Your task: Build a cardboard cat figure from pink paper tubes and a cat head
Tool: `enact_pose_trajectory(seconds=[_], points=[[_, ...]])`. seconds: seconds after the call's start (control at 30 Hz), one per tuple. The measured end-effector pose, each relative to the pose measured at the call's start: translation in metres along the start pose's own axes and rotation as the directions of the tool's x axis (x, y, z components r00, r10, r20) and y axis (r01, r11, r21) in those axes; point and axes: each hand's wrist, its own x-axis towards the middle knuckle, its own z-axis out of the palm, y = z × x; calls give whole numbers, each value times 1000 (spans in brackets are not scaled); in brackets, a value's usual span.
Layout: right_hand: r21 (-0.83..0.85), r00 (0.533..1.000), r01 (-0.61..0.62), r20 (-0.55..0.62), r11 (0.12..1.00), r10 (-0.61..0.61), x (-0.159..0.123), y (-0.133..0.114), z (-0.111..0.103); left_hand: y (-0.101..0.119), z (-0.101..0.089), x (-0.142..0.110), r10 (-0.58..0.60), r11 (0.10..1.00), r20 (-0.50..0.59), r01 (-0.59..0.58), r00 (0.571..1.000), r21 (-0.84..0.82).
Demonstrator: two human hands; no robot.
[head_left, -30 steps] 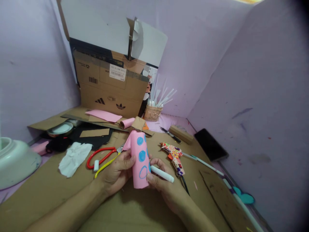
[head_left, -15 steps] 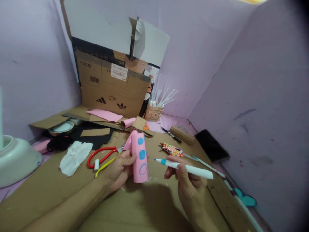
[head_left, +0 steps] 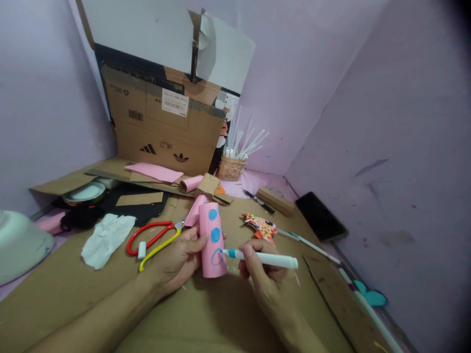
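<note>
My left hand (head_left: pixel 180 260) is wrapped round a pink paper roll (head_left: pixel 210 240), holding it upright on the cardboard-covered table (head_left: pixel 66 294). The roll has two filled blue dots and one blue circle outline near its bottom. My right hand (head_left: pixel 263 279) grips a white marker with a blue tip (head_left: pixel 261 258). The marker lies nearly level and its tip touches the outlined circle on the roll.
Red and yellow scissors (head_left: pixel 150 239), a small white cap (head_left: pixel 142 250) and crumpled white tissue (head_left: pixel 105 238) lie left. A patterned glue gun (head_left: pixel 262 226), a black phone (head_left: pixel 321 216), a pen (head_left: pixel 259 201), a basket of sticks (head_left: pixel 231 166) and a cardboard box (head_left: pixel 162 132) sit behind. A white bowl (head_left: pixel 20 245) is far left.
My right hand pulled the marker away from the roll to the right, then brought it back; its tip now touches the lowest circle. The left hand kept holding the roll.
</note>
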Motion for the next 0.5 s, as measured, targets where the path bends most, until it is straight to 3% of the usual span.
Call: enact_pose_trajectory(seconds=[0.5], points=[[3, 999, 47, 8, 999, -47, 2, 4, 2, 0, 7, -3, 8, 998, -46, -6, 999, 59]])
